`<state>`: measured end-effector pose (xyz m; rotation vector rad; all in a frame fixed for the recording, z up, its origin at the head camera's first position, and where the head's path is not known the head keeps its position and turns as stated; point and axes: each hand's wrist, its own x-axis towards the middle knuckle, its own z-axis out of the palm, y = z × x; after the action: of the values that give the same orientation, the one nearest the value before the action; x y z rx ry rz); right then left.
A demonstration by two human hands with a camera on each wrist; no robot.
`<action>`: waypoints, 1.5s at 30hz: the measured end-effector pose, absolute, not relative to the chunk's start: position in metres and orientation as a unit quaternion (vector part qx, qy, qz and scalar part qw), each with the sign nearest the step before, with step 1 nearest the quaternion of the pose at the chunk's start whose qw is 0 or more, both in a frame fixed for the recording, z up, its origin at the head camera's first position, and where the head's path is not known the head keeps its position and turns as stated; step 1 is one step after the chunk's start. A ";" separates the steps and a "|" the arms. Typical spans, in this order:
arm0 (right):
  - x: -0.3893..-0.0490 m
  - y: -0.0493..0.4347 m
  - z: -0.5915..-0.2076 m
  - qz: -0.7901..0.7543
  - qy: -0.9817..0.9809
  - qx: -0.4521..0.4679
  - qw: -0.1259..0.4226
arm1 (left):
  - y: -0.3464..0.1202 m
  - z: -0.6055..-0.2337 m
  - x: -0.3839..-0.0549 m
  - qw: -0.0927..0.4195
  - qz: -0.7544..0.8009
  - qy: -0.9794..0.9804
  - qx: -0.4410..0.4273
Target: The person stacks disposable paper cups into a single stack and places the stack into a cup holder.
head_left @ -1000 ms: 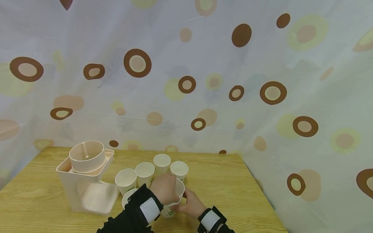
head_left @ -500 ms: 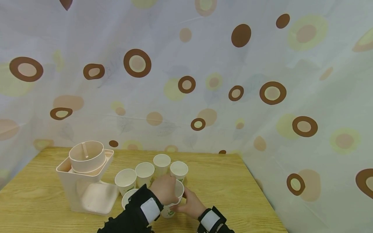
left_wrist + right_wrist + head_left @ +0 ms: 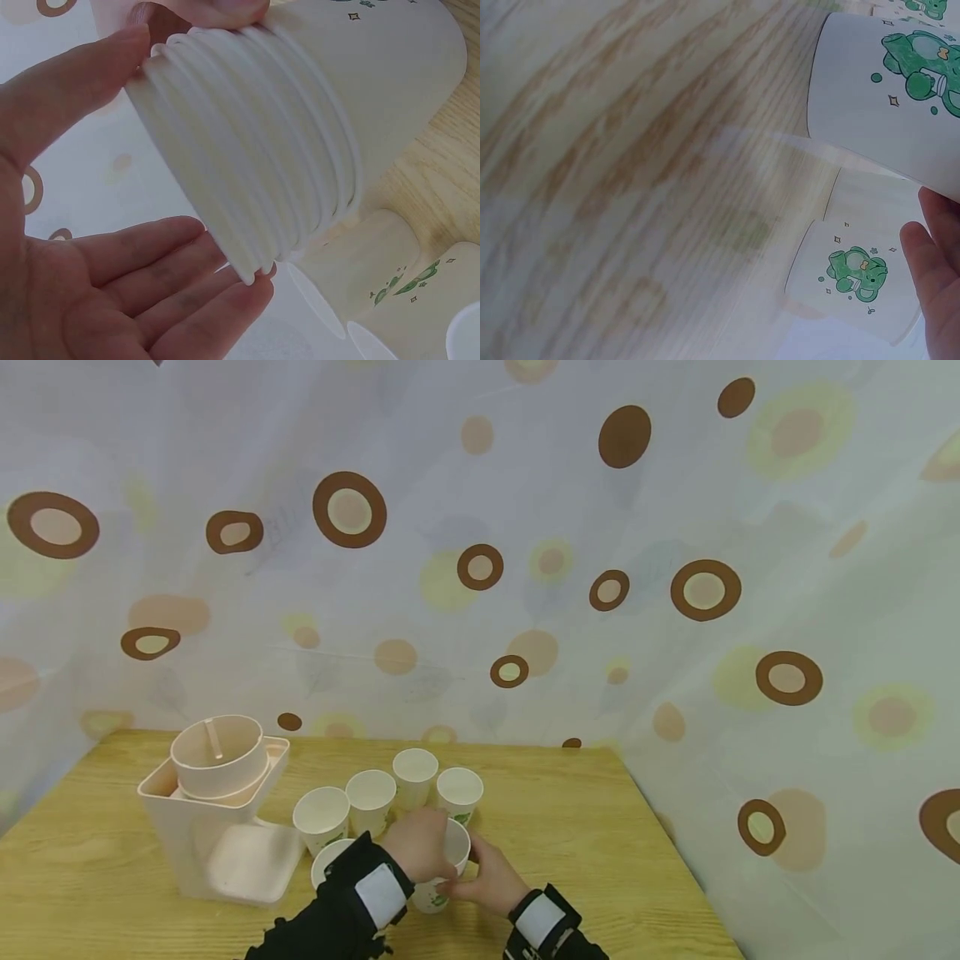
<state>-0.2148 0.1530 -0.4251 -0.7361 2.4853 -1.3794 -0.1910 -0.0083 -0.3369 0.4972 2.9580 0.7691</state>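
In the head view my left hand (image 3: 422,845) and right hand (image 3: 491,878) hold a nested stack of white paper cups (image 3: 457,841). Seen from the left wrist, the stack (image 3: 240,135) shows several rims packed close. My left thumb and fingers (image 3: 172,262) bend around the outermost rim, and fingers of the other hand (image 3: 217,11) press the rims from above. Right wrist view: a cup with a green bear print (image 3: 885,82) lies above my right fingers (image 3: 930,262). Part of the stack is hidden behind the left hand.
Single paper cups stand close by: a left one (image 3: 322,818), one beside it (image 3: 371,797), a back one (image 3: 415,777) and a right one (image 3: 460,791). Another cup (image 3: 327,857) is partly behind the left sleeve. A cream plastic container (image 3: 210,827) with a round insert stands left on the wooden table (image 3: 570,827).
The whole head view has shifted slightly upward in the frame. Both hands keep their hold on the cup stack, with hardly any movement.
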 end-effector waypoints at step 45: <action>-0.207 0.141 -0.429 -0.462 0.832 -0.288 0.104 | -0.092 -0.366 -0.173 -0.002 0.171 0.982 0.082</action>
<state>-0.2074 0.1409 -0.4294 -0.8490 2.4544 -1.3633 -0.1730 -0.0922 -0.3659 0.2569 3.0877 0.5381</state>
